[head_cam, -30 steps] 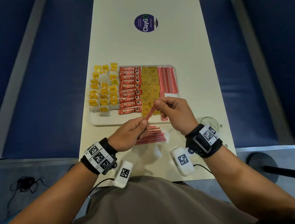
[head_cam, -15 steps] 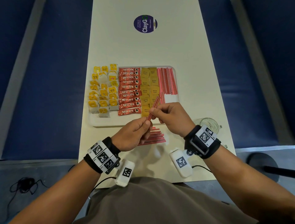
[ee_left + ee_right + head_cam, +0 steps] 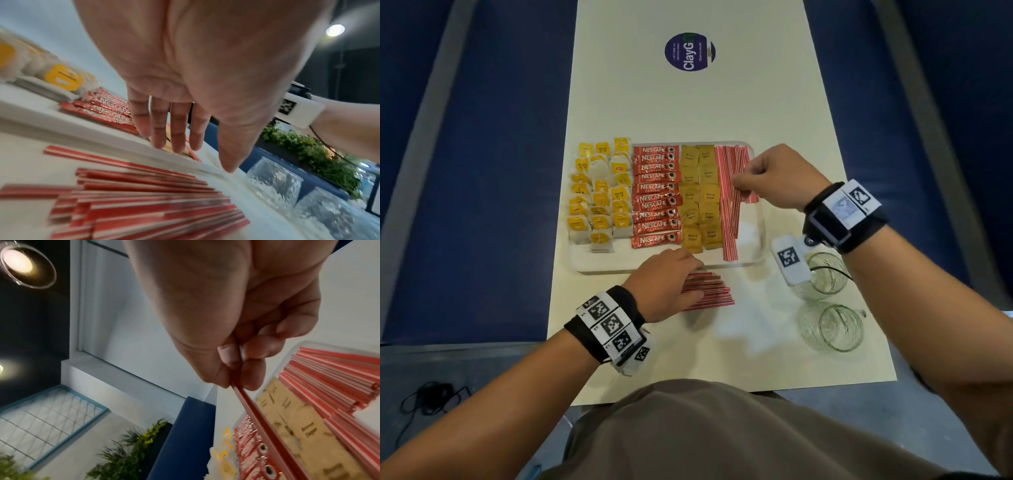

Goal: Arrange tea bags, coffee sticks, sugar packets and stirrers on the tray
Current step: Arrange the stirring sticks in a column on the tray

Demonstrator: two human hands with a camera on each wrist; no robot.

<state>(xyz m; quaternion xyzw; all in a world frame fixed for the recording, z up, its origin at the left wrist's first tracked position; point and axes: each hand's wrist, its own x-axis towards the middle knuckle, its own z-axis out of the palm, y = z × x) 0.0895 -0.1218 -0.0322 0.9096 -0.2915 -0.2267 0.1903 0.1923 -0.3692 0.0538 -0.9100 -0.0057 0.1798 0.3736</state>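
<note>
The white tray (image 3: 756,255) holds yellow tea bags (image 3: 599,192), red coffee sticks (image 3: 654,195), brown sugar packets (image 3: 700,195) and a column of red-and-white stirrers (image 3: 732,164). My right hand (image 3: 738,181) is over that column, and its thumb and fingers pinch one red stirrer (image 3: 267,426). In front of the tray a loose pile of stirrers (image 3: 714,294) lies on the table. My left hand (image 3: 697,284) is at the pile's left end with straight fingers (image 3: 179,138) and holds nothing. I cannot tell whether it touches the pile.
Two empty glass jars (image 3: 825,277) (image 3: 832,329) stand at the table's front right, under my right forearm. A round purple sticker (image 3: 690,51) marks the far end of the cream table (image 3: 688,109). Blue surfaces flank both long edges.
Both hands held one stirrer above the tray's front. The left hand let go and dropped to the loose pile. The right hand carried the stirrer up and right over the tray's stirrer column.
</note>
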